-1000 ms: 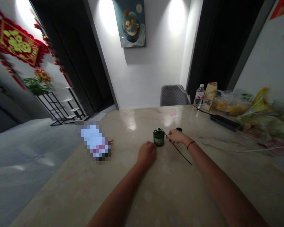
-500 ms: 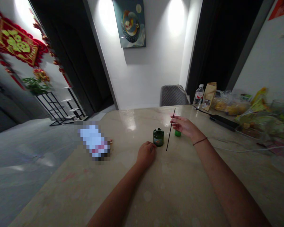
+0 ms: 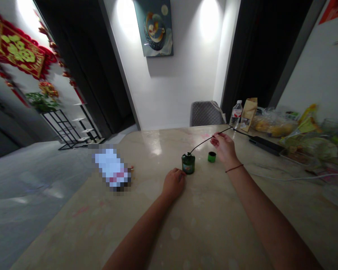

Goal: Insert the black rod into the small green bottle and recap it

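A small dark green glass bottle with a pale label and a narrow neck stands upright on the table. My left hand rests on the tabletop with curled fingers, its fingertips against the bottle's lower left side. Between thumb and fingers, my right hand pinches a thin black stick. The stick slants down to the left, its lower end at the bottle's mouth; whether the tip is inside cannot be made out. A green ring-shaped cap sits on the table between the bottle and my right wrist.
A blurred-out phone-like object is at the left of the marble-patterned table. At the right back are a water bottle, a paper bag, a black power strip and bagged food. A grey chair stands behind.
The stick has gone from nearly upright to a flat slant, its lower end now at the bottle's mouth. My right hand turned and uncovered the cap. My left hand stayed put.
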